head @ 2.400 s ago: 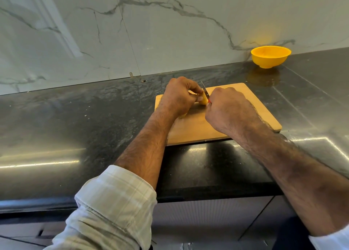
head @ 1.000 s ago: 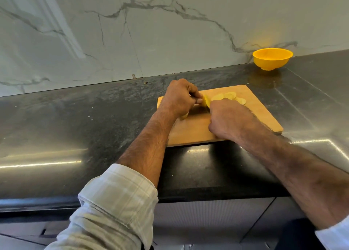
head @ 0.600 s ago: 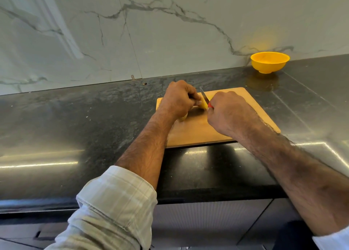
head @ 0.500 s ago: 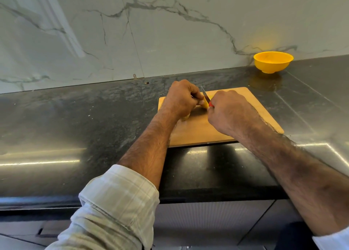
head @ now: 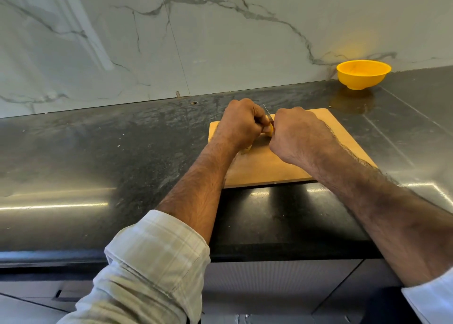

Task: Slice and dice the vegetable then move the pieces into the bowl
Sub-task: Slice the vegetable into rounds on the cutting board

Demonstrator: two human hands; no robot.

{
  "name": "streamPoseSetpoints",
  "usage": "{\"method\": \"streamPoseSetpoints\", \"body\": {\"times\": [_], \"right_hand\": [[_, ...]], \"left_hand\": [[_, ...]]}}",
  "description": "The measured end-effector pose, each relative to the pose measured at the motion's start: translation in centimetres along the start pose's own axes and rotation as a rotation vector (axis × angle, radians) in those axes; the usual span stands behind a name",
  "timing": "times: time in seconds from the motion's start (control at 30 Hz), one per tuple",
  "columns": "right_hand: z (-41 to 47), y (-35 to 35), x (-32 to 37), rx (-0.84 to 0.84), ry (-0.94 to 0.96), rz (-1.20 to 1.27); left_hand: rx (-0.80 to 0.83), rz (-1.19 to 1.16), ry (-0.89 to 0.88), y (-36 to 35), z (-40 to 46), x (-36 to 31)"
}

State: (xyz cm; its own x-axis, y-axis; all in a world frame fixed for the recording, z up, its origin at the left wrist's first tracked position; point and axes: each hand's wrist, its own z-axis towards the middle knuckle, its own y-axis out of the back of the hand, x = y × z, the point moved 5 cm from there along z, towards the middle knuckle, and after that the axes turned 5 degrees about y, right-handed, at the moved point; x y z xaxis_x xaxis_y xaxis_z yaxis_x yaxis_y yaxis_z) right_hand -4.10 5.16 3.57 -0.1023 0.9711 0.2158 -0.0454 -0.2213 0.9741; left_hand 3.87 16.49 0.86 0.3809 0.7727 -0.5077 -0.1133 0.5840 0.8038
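Note:
A wooden cutting board (head: pixel 264 169) lies on the dark countertop. My left hand (head: pixel 241 122) curls over a pale yellow vegetable (head: pixel 269 129), of which only a small part shows between my hands. My right hand (head: pixel 297 135) grips a knife with a red handle; its thin blade (head: pixel 266 111) rises between the two hands, right against the vegetable. Any cut slices on the board are hidden behind my right hand. The yellow bowl (head: pixel 363 74) stands at the back right by the wall, apart from the board.
The dark stone countertop (head: pixel 110 152) stretches left and right of the board, backed by a white marble wall (head: pixel 196 34). The counter's front edge runs just below the board, with cabinet fronts underneath.
A second ago my right hand was lower on the board and several yellow slices showed beyond it. It has since risen beside my left hand with the blade at the vegetable, covering the slices.

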Motion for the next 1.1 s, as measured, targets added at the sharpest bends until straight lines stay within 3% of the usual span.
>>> {"method": "streamPoseSetpoints", "body": {"times": [0.37, 0.9, 1.1], "right_hand": [[-0.4, -0.4, -0.4, 0.052, -0.004, -0.023], [-0.3, -1.9, -3.0, -0.113, 0.002, 0.054], [-0.2, -1.8, -3.0, -0.093, -0.006, 0.057]], "left_hand": [[0.012, -0.032, 0.038, 0.0, 0.0, -0.1], [0.021, -0.033, 0.018, 0.1, 0.2, 0.7], [0.056, -0.039, 0.023, 0.1, 0.4, 1.0]]}}
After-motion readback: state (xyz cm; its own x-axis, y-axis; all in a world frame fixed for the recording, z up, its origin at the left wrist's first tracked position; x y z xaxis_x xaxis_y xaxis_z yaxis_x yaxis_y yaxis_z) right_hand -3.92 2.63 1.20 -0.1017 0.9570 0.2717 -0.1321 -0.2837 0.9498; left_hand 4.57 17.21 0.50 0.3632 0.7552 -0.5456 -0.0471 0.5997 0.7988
